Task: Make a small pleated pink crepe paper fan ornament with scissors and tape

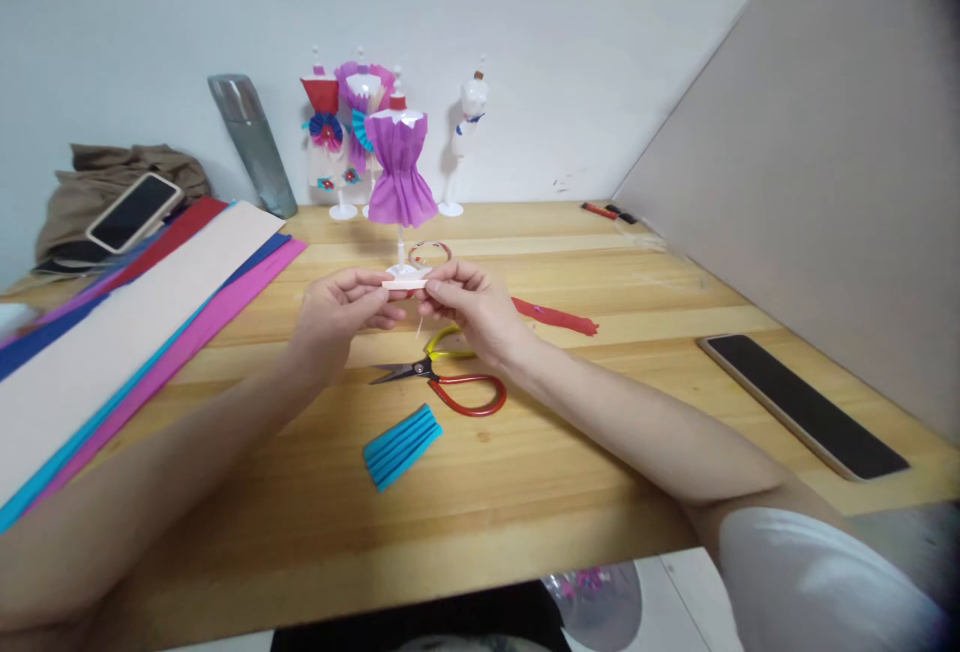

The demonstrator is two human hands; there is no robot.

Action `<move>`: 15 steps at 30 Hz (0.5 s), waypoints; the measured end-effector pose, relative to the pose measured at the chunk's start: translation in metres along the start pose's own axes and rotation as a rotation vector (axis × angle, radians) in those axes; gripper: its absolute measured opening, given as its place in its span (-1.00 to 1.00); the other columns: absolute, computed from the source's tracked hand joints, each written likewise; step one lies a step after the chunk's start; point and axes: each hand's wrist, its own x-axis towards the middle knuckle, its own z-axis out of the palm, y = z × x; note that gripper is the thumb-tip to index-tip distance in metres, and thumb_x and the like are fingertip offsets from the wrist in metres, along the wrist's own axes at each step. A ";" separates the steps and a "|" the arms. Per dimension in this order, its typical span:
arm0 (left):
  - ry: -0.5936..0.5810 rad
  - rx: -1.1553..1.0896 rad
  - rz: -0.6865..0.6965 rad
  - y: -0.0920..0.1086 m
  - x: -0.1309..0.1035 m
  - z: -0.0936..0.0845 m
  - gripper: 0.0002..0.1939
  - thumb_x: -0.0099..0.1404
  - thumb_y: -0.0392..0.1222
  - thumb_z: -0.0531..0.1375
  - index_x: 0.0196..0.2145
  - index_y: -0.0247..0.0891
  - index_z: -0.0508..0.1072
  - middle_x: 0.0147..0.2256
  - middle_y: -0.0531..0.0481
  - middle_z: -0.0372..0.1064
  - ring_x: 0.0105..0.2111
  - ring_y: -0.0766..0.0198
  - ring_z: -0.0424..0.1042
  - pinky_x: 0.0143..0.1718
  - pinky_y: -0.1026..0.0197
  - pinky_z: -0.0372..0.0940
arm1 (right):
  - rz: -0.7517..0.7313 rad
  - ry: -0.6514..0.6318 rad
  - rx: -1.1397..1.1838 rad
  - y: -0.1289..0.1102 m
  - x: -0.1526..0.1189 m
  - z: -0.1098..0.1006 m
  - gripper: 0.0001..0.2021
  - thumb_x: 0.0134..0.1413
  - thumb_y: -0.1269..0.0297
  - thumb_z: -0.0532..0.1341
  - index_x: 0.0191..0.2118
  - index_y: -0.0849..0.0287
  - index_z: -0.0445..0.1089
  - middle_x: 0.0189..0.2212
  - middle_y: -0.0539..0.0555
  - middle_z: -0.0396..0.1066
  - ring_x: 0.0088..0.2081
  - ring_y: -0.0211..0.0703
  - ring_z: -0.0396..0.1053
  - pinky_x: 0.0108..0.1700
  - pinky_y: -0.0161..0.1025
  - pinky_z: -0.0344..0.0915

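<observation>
Between my two hands, above the table, is a small pale pink folded strip, likely paper [405, 284]. My left hand [341, 310] pinches its left end, and my right hand [471, 302] pinches the right end. Just behind stands a miniature dress form in a gathered purple paper dress [402, 167], its white base partly covered by my fingers. Below my hands lie scissors [421, 369] with one yellow and one red handle, the yellow one partly behind my right hand. Nearer me is a pleated blue piece [403, 446]. A red strip [556, 316] lies right of my right hand.
Long coloured paper sheets [150, 317] cover the table's left side, with a phone [135, 212] and brown cloth [112, 177] behind. A grey bottle [253, 144] leans on the wall beside more dressed forms [321, 97]. Another phone [806, 404] lies at right; markers [600, 211] lie farther back.
</observation>
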 end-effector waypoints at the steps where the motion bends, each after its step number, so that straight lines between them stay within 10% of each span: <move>1: -0.020 -0.002 0.000 -0.001 0.001 -0.001 -0.71 -0.01 -0.17 0.36 -0.29 -0.29 0.48 -0.34 -0.09 0.59 -0.45 0.24 0.54 -0.40 0.22 0.43 | 0.017 -0.008 0.018 0.001 0.000 0.000 -0.74 -0.27 0.20 0.44 -0.45 0.19 0.40 -0.51 -0.05 0.49 -0.52 -0.35 0.41 -0.47 -0.40 0.26; 15: -0.046 0.075 -0.013 -0.002 0.004 -0.007 -0.79 0.05 -0.10 0.34 -0.41 -0.29 0.51 -0.44 -0.06 0.56 -0.57 0.27 0.50 -0.53 0.25 0.37 | -0.044 -0.164 -0.178 0.002 -0.002 -0.006 -0.62 -0.13 0.24 0.37 -0.13 0.11 0.34 -0.56 -0.16 0.44 -0.61 -0.33 0.39 -0.47 -0.35 0.30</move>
